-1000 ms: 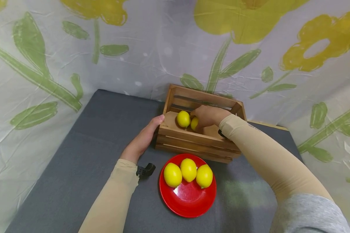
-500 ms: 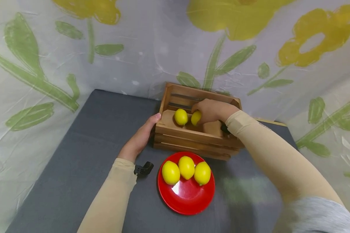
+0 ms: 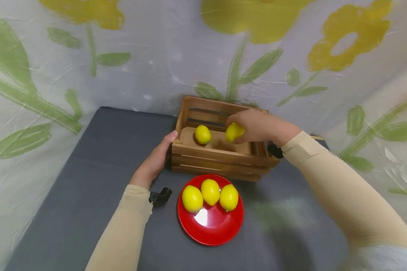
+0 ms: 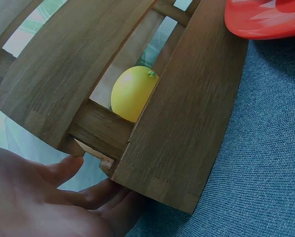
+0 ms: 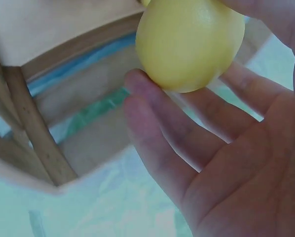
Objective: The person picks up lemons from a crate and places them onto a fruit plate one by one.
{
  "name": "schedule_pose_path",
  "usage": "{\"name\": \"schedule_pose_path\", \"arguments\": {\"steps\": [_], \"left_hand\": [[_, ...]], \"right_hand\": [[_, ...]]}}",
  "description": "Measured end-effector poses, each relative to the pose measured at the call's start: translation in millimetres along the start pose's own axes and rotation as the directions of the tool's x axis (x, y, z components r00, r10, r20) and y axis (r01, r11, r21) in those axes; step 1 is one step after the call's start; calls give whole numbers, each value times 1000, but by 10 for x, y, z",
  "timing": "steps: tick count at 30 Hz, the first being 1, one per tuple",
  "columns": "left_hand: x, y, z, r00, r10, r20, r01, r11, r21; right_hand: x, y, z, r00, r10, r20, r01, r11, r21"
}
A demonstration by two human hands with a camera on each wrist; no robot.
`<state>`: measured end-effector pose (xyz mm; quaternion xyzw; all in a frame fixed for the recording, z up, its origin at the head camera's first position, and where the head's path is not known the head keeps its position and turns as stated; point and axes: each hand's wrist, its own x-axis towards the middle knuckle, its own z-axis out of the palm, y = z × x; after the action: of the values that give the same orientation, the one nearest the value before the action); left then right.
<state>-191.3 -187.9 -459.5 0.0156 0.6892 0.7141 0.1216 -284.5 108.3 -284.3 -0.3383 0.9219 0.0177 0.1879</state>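
A left forearm in a tan sleeve (image 3: 122, 229) is slanting up and rightward over the grey surface (image 3: 98, 162), a black strap (image 3: 160, 195) circling its wrist. The left hand (image 3: 154, 160) is leaning against the left end of a wooden crate (image 3: 217, 154), its thumb pointing up beside the top rim; the fingers are lying nearly straight on the outside of that end, spread from the thumb and pressing without wrapping round anything. Inside the crate, a loose lemon (image 3: 202, 134) is resting toward the left. Just in front of the crate, a red plate (image 3: 210, 231) is sitting on the surface, with three lemons (image 3: 210, 192) lying in an arc along its far half. To the right of the loose lemon, the right hand (image 3: 257, 124) is holding another lemon (image 3: 234, 132) within the crate's opening, thumb and fingers closing on the fruit while other fingers are spreading away from it. That hand is pointing left, its wrist crossing over the crate's right end, and the right forearm (image 3: 335, 184) is sloping down toward the lower right corner.
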Motion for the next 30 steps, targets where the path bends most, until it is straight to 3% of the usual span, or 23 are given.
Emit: {"name": "schedule_pose_path", "arguments": {"steps": [7,17,25,30], "left_hand": [[1,-13,-25,1000,1,-3,-1,1000,-12],[31,22,-55,1000,23,22,-22,1000,-17],[22,51,-72,999,19,29,-19,1000,5],[9,79,-83,1000,17,12,-17,1000,13]], "right_hand": [[-355,-74,-73,996,-27,-85,30,999,34],[-899,-304,-97,989,-20,-145,28,998,48],[-1166,-561,99,984,-69,-166,77,996,46],[-1187,-711,322,982,-105,-155,113,992,46]]}}
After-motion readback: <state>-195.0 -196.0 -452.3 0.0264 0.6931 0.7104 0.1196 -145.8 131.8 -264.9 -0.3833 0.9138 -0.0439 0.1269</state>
